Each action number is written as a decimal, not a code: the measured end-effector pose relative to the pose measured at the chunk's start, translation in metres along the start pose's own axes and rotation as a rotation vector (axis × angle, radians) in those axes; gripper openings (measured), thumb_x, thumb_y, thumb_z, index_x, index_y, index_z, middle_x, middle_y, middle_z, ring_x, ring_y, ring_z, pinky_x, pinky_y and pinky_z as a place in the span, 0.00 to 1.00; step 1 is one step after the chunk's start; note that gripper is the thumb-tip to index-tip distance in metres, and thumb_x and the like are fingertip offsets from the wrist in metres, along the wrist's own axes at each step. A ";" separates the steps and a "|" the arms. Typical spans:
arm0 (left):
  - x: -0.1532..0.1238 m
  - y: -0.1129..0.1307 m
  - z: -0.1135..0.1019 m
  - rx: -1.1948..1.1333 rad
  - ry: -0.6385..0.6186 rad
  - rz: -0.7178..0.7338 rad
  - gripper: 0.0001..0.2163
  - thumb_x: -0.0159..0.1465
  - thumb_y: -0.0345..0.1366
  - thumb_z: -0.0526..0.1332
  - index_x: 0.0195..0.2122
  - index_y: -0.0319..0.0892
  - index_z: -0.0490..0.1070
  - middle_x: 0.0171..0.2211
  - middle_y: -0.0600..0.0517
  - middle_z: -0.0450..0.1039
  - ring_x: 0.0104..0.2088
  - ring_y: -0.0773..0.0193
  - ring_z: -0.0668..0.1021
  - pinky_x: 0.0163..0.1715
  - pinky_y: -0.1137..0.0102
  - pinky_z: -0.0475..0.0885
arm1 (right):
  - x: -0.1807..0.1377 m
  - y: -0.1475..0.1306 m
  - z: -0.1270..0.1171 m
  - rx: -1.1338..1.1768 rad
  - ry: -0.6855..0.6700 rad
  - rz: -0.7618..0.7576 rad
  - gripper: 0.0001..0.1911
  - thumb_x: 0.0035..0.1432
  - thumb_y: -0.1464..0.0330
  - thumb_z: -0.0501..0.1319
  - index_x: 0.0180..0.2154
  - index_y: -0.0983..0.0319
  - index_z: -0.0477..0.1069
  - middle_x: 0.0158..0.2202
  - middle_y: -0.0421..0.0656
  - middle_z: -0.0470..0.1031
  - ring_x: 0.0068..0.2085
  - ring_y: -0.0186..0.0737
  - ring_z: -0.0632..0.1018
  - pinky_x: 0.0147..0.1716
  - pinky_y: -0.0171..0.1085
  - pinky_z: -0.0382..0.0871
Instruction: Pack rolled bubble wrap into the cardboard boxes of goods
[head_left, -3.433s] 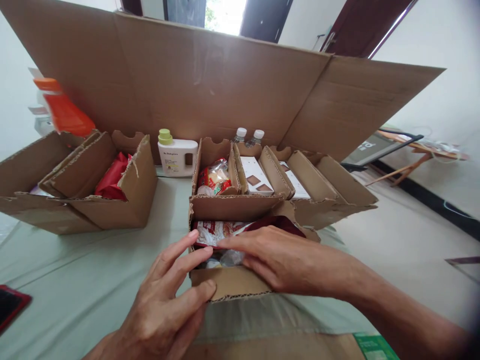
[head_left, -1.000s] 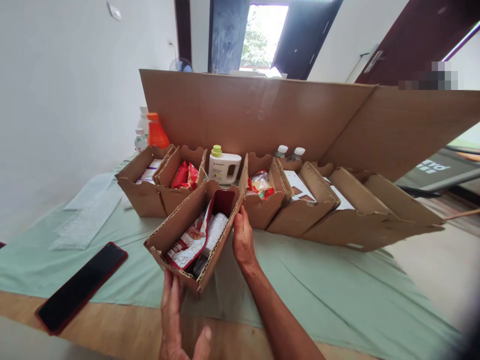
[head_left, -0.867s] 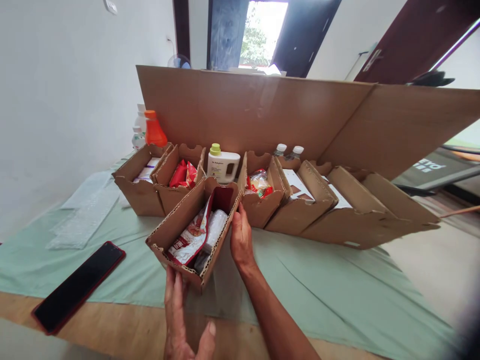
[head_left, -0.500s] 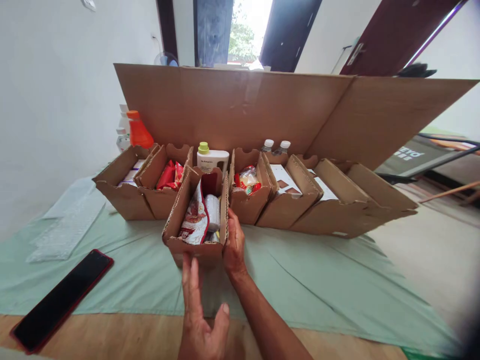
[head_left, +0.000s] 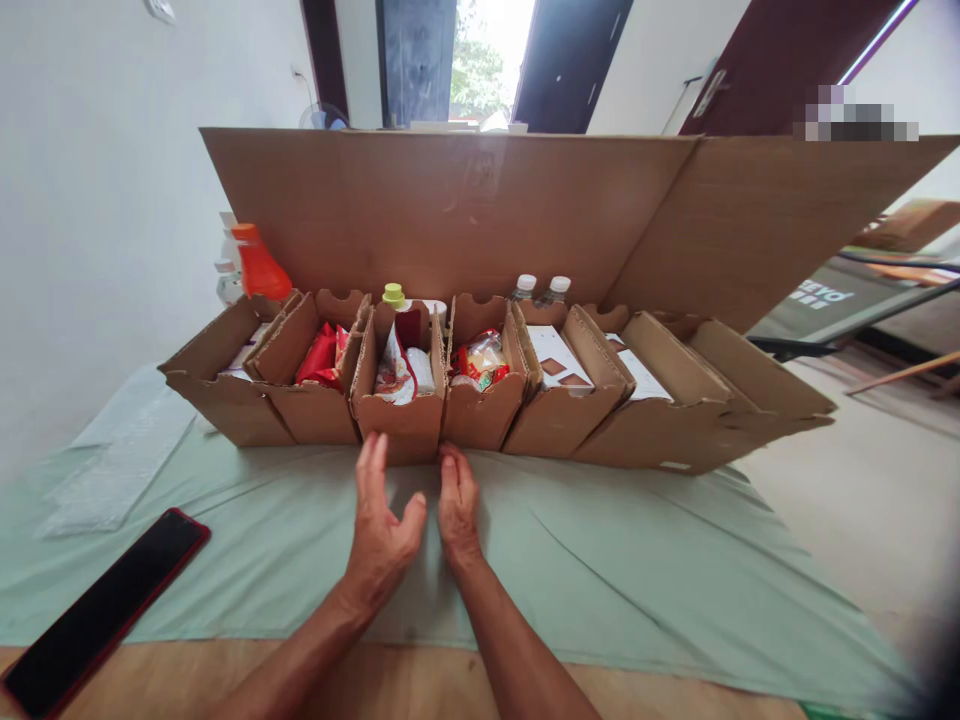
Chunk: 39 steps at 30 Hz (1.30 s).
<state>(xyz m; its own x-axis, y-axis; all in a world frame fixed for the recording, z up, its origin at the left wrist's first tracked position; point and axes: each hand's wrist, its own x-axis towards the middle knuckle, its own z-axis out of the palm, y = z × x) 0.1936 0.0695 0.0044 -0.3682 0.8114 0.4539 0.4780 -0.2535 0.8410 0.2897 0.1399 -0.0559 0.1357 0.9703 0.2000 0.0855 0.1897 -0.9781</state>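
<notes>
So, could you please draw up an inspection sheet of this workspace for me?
Surface: green cloth, creased, over a wooden top.
Job's things: cardboard bin holding a printed packet, standing between neighbouring bins.
Clutter: phone and bubble wrap, both at left.
Hands: left hand open at the bin's front; right hand near its lower right corner; contact unclear.
Cables: thin cord on the left wall.
Surroundings: upright cardboard panel behind the bins; bright doorway beyond.
</notes>
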 end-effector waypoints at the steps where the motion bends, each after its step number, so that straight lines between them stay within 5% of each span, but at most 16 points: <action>1: 0.002 -0.002 -0.005 0.004 0.047 -0.011 0.36 0.64 0.31 0.62 0.72 0.48 0.51 0.72 0.41 0.52 0.72 0.47 0.59 0.69 0.48 0.59 | 0.000 0.001 0.001 -0.008 -0.005 -0.003 0.24 0.67 0.52 0.51 0.52 0.59 0.75 0.53 0.51 0.79 0.55 0.49 0.78 0.59 0.50 0.69; 5: 0.007 -0.012 -0.015 -0.012 0.081 -0.115 0.38 0.63 0.33 0.63 0.72 0.47 0.50 0.70 0.40 0.53 0.70 0.45 0.62 0.66 0.48 0.64 | 0.000 0.005 0.008 -0.047 -0.036 -0.025 0.25 0.62 0.57 0.58 0.58 0.59 0.71 0.56 0.51 0.77 0.57 0.51 0.76 0.60 0.52 0.68; 19: 0.034 -0.042 0.011 -0.054 -0.072 -0.145 0.42 0.58 0.31 0.60 0.73 0.40 0.45 0.74 0.34 0.46 0.73 0.44 0.56 0.65 0.49 0.67 | 0.002 0.001 0.001 -0.163 -0.089 -0.076 0.26 0.57 0.61 0.60 0.56 0.61 0.74 0.58 0.53 0.76 0.58 0.53 0.76 0.58 0.54 0.70; 23: 0.003 -0.047 -0.022 -0.018 -0.204 -0.127 0.37 0.55 0.31 0.62 0.68 0.40 0.61 0.69 0.36 0.61 0.69 0.42 0.66 0.67 0.45 0.63 | 0.000 -0.021 -0.011 -0.151 -0.105 -0.097 0.22 0.59 0.58 0.59 0.50 0.63 0.76 0.51 0.54 0.80 0.52 0.51 0.79 0.54 0.50 0.73; 26: -0.039 -0.058 -0.061 0.097 -0.369 -0.057 0.29 0.58 0.31 0.62 0.63 0.44 0.70 0.68 0.40 0.65 0.70 0.42 0.65 0.67 0.42 0.63 | 0.000 -0.059 -0.009 -0.142 -0.178 -0.148 0.19 0.63 0.58 0.58 0.49 0.61 0.77 0.44 0.49 0.82 0.44 0.45 0.81 0.49 0.44 0.76; 33: -0.118 -0.095 -0.115 0.061 -0.508 0.137 0.26 0.63 0.35 0.64 0.64 0.50 0.69 0.62 0.44 0.74 0.66 0.47 0.71 0.67 0.48 0.65 | 0.040 -0.154 0.071 -0.373 -0.562 -0.345 0.30 0.62 0.66 0.58 0.66 0.56 0.65 0.32 0.37 0.79 0.30 0.36 0.77 0.35 0.34 0.69; 36: -0.117 -0.078 -0.133 -0.066 -0.569 0.003 0.23 0.63 0.37 0.64 0.61 0.48 0.73 0.56 0.45 0.80 0.59 0.49 0.78 0.62 0.54 0.71 | 0.060 -0.161 0.106 -0.479 -0.613 -0.318 0.22 0.60 0.66 0.58 0.55 0.58 0.75 0.26 0.38 0.78 0.28 0.39 0.77 0.31 0.35 0.67; 39: -0.103 -0.049 -0.160 -0.118 -0.456 -0.256 0.18 0.65 0.38 0.61 0.55 0.46 0.78 0.50 0.45 0.82 0.51 0.54 0.83 0.53 0.63 0.78 | 0.058 -0.159 0.119 -0.453 -0.633 -0.286 0.16 0.63 0.65 0.54 0.43 0.60 0.79 0.24 0.40 0.77 0.25 0.39 0.77 0.26 0.34 0.66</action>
<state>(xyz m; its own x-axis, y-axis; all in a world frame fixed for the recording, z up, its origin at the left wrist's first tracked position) 0.0803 -0.0860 -0.0358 -0.0648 0.9948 0.0783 0.3159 -0.0540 0.9473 0.1667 0.1840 0.1040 -0.5217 0.8202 0.2347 0.4403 0.4945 -0.7494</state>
